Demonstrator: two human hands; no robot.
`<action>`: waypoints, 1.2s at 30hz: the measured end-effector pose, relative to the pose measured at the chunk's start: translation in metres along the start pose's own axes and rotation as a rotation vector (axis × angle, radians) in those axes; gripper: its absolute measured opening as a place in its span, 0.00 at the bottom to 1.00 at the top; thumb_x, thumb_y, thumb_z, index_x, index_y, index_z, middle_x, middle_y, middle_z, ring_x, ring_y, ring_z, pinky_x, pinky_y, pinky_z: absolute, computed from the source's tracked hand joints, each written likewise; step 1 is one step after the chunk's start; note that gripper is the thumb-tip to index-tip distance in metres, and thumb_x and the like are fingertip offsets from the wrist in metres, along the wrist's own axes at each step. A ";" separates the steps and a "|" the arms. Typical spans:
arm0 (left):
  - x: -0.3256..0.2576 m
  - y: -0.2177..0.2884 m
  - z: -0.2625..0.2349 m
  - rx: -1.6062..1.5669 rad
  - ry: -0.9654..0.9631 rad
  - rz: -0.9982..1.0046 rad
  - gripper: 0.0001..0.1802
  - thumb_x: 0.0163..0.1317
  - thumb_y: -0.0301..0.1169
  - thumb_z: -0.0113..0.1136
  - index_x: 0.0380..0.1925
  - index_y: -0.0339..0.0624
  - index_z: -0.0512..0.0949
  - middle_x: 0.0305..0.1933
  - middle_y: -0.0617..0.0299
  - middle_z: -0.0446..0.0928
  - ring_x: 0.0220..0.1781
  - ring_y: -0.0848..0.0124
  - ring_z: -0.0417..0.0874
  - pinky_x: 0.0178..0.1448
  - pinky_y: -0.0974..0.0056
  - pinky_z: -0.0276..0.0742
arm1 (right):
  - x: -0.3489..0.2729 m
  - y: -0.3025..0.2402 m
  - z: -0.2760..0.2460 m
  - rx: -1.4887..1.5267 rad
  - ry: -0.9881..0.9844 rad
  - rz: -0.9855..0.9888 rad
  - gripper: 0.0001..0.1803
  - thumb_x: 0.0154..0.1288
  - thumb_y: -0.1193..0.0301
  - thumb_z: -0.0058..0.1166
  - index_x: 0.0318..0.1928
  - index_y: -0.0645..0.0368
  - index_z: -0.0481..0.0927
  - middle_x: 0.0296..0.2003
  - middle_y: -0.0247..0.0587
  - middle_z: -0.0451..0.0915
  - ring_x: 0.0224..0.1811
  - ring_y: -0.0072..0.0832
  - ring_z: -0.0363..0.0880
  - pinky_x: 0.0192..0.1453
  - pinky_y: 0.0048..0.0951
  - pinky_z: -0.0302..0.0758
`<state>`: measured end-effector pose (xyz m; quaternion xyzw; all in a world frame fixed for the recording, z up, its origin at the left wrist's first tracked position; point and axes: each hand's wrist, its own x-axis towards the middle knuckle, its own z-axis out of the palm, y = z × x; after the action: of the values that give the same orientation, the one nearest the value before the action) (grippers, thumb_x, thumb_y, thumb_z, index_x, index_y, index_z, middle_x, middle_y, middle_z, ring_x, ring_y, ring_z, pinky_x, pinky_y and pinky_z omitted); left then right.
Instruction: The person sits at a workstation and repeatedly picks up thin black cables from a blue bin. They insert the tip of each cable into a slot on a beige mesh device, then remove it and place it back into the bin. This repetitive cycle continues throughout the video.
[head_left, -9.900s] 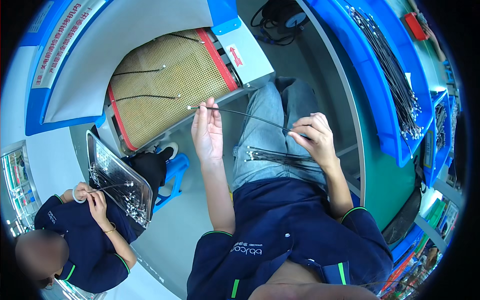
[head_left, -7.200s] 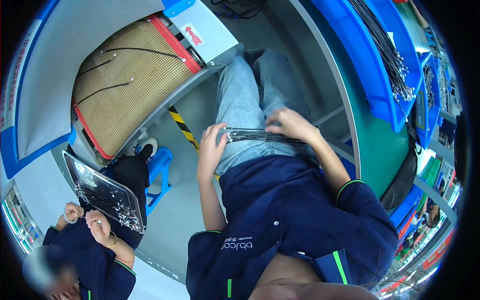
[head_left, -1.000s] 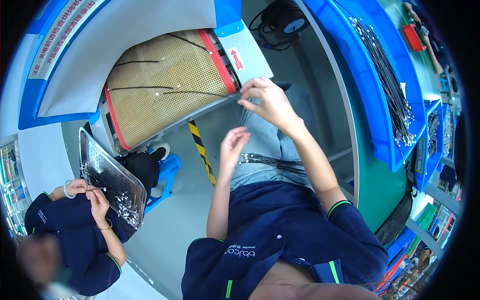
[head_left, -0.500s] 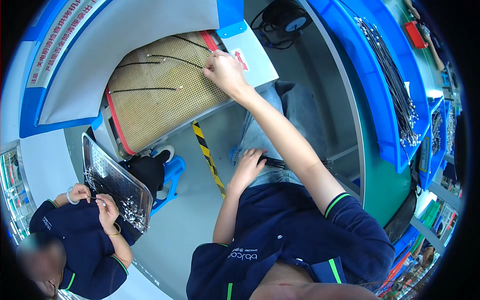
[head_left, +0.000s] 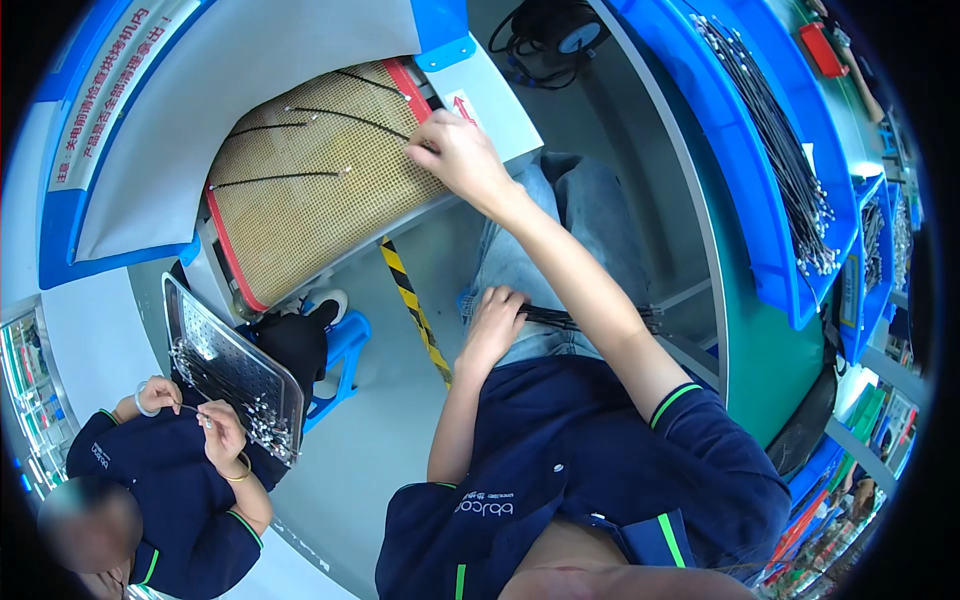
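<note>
One cable [head_left: 350, 117] on mesh belt [head_left: 290, 225]: right hand [head_left: 455, 155] pinches end, likely aligning; my left hand [head_left: 493, 320] half-curls over off-belt bundle [head_left: 551, 318], grip unclear.

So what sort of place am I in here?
Probably a factory workshop: a mesh conveyor belt carries black cables, a blue bin holds many more, and a co-worker is beside a metal tray of similar cables.

Indoor workspace under bright, cool white light, with a smooth pale grey floor [head_left: 345, 440] marked by a diagonal strip of black-and-yellow striped tape [head_left: 413, 308] near a blue plastic stool [head_left: 347, 350]. A long green-topped desk [head_left: 755, 375] with a pale grey edge runs along the right; a flat white panel [head_left: 100, 340] stands at left.
</note>
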<state>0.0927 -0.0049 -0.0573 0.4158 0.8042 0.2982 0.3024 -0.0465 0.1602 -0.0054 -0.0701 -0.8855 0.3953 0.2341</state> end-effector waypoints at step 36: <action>-0.008 -0.008 -0.023 -0.104 0.119 0.034 0.11 0.58 0.27 0.60 0.42 0.39 0.80 0.43 0.55 0.76 0.46 0.58 0.78 0.51 0.60 0.72 | -0.239 0.036 -0.151 0.121 -0.496 0.522 0.08 0.56 0.70 0.60 0.34 0.63 0.84 0.35 0.46 0.82 0.38 0.40 0.81 0.45 0.35 0.76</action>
<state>0.0757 -0.0208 -0.0470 0.3947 0.7971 0.3686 0.2703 0.2325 0.2111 -0.0305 -0.1816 -0.8427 0.4983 -0.0928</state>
